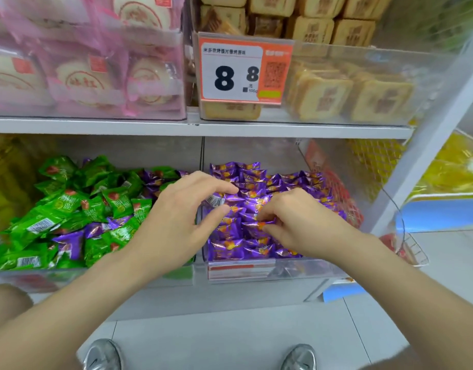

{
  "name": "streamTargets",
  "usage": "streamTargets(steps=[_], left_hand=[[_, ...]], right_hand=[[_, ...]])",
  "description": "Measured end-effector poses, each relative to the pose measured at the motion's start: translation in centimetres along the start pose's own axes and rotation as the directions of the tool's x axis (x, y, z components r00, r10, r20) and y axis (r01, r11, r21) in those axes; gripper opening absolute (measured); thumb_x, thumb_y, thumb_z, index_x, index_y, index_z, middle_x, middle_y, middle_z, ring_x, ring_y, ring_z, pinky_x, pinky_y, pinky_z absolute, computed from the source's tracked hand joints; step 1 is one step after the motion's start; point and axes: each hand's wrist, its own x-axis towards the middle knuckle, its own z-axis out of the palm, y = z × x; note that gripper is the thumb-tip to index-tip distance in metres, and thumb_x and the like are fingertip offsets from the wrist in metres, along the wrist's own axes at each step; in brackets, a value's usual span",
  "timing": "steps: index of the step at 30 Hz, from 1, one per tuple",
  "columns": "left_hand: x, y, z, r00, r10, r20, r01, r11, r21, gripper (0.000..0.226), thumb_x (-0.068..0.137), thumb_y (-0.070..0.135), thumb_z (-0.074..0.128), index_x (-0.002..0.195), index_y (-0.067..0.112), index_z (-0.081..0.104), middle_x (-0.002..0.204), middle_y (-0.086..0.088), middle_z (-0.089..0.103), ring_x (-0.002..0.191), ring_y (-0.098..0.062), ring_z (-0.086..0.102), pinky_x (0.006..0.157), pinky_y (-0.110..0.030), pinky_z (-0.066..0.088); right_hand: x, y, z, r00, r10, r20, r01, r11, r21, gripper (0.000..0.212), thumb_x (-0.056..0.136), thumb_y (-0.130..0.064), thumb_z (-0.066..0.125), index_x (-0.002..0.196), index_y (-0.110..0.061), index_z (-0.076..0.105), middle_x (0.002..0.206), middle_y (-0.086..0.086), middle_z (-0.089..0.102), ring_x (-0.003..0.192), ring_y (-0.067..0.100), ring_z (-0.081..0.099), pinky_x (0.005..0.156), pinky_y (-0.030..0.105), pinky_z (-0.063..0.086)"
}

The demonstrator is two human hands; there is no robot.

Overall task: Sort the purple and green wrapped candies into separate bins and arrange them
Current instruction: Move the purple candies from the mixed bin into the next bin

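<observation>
**Both hands at work over the purple bin**

On the lower shelf (198,129), two clear bins stand side by side. The left bin (96,276) holds mostly green candies (69,204), with stray purple candies (69,244) mixed in near its front edge and along its right side. The right bin (296,271) holds a pile of purple candies (256,182) only.

The left hand (176,220) reaches across the divide between the bins. Its thumb and index finger pinch a purple candy (216,201), barcode side showing, just over the left edge of the right bin. The right hand (299,220) is down on the purple pile near the middle of the right bin, its fingers curled and pinching a second purple candy (256,225) that lies among the others.

On the shelf above, pink-wrapped pastries (83,76) fill the left bin and square cakes (376,100) the right one, which bears an orange price tag (232,73) reading 8.8. Two grey shoes (103,355) stand on the tiled floor (230,343) below.
</observation>
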Motion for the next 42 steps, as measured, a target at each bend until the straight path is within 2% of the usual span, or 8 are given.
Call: streamTargets(steps=[6, 10, 14, 18, 27, 30, 35, 42], left_hand=[[-0.3, 0.0, -0.1, 1.000, -0.014, -0.005, 0.014, 1.000, 0.024, 0.028, 0.085, 0.041, 0.084, 0.111, 0.037, 0.073, 0.098, 0.033, 0.065, 0.100, 0.023, 0.050, 0.091, -0.004, 0.028], [-0.1, -0.2, 0.2, 0.999, 0.035, 0.027, -0.034, 0.999, -0.029, 0.021, 0.084, 0.042, 0.085, 0.102, 0.039, 0.074, 0.104, 0.026, 0.068, 0.104, 0.003, 0.060, 0.098, -0.039, 0.043], [0.0, -0.1, 0.3, 0.997, 0.080, 0.013, -0.079, 0.996, -0.027, 0.021, 0.082, 0.042, 0.087, 0.097, 0.038, 0.074, 0.101, 0.026, 0.069, 0.099, -0.008, 0.062, 0.090, -0.046, 0.046], [0.1, 0.1, 0.6, 0.990, 0.115, -0.084, -0.119, 0.991, -0.053, 0.027, 0.075, 0.031, 0.094, 0.096, 0.024, 0.080, 0.095, 0.018, 0.074, 0.091, -0.008, 0.068, 0.080, -0.039, 0.054], [0.0, 0.0, 1.0, 0.933, 0.339, -0.124, -0.346, 0.937, -0.038, 0.019, 0.083, 0.019, 0.087, 0.091, 0.004, 0.079, 0.100, -0.001, 0.078, 0.094, -0.011, 0.073, 0.082, -0.030, 0.059], [0.5, -0.1, 0.8, 0.928, 0.368, -0.054, -0.372, 0.925, -0.078, 0.017, 0.084, 0.017, 0.090, 0.093, 0.005, 0.082, 0.105, 0.001, 0.079, 0.098, -0.009, 0.075, 0.085, -0.030, 0.061], [0.1, -1.1, 0.7, 0.950, 0.312, -0.032, -0.307, 0.946, 0.100, 0.009, 0.093, 0.018, 0.080, 0.102, 0.019, 0.081, 0.112, 0.008, 0.075, 0.109, -0.013, 0.069, 0.092, -0.043, 0.052], [-0.4, -2.0, 1.2, 0.977, 0.209, 0.045, -0.213, 0.964, 0.156, 0.011, 0.096, 0.028, 0.067, 0.099, 0.025, 0.078, 0.111, 0.010, 0.067, 0.107, -0.018, 0.058, 0.091, -0.049, 0.047]], right_hand=[[0.1, -0.1, 0.3, 1.000, 0.023, 0.000, -0.023, 1.000, -0.008, 0.017, 0.098, -0.024, 0.067, 0.109, -0.026, 0.081, 0.100, -0.004, 0.063, 0.102, 0.019, 0.061, 0.083, 0.034, 0.048], [0.1, 0.2, 0.4, 0.998, 0.056, 0.018, -0.056, 0.998, 0.002, 0.020, 0.099, -0.028, 0.069, 0.117, -0.029, 0.078, 0.103, -0.007, 0.048, 0.096, 0.017, 0.055, 0.080, 0.033, 0.045], [0.0, -0.4, -0.3, 0.989, 0.097, -0.109, -0.079, 0.984, 0.157, 0.023, 0.106, -0.029, 0.057, 0.103, -0.019, 0.077, 0.080, -0.007, 0.062, 0.075, 0.007, 0.054, 0.075, 0.028, 0.050], [-0.7, -2.3, -2.3, 0.965, 0.248, 0.085, -0.221, 0.592, 0.775, 0.034, 0.111, -0.034, 0.047, 0.115, -0.021, 0.079, 0.097, -0.007, 0.078, 0.081, 0.016, 0.070, 0.071, 0.031, 0.059], [-1.3, -1.5, -3.1, 0.890, 0.178, 0.419, -0.440, 0.102, 0.892, 0.021, 0.095, -0.007, 0.072, 0.113, 0.000, 0.078, 0.095, 0.017, 0.075, 0.077, 0.017, 0.069, 0.067, 0.022, 0.058], [-1.4, -0.9, -3.5, 0.903, 0.213, 0.373, -0.416, 0.225, 0.881, 0.016, 0.091, -0.003, 0.076, 0.106, -0.004, 0.080, 0.082, 0.011, 0.076, 0.071, 0.019, 0.069, 0.070, 0.027, 0.060], [-2.2, 0.8, -3.8, 0.975, 0.220, 0.027, -0.198, 0.809, 0.554, 0.018, 0.085, -0.009, 0.086, 0.098, -0.022, 0.084, 0.081, -0.009, 0.079, 0.078, 0.009, 0.076, 0.079, 0.029, 0.063], [-2.4, 1.2, -1.7, 0.997, 0.046, 0.061, -0.058, 0.974, 0.218, 0.021, 0.079, -0.014, 0.082, 0.096, -0.026, 0.083, 0.080, -0.019, 0.075, 0.074, -0.004, 0.069, 0.076, 0.010, 0.052]])
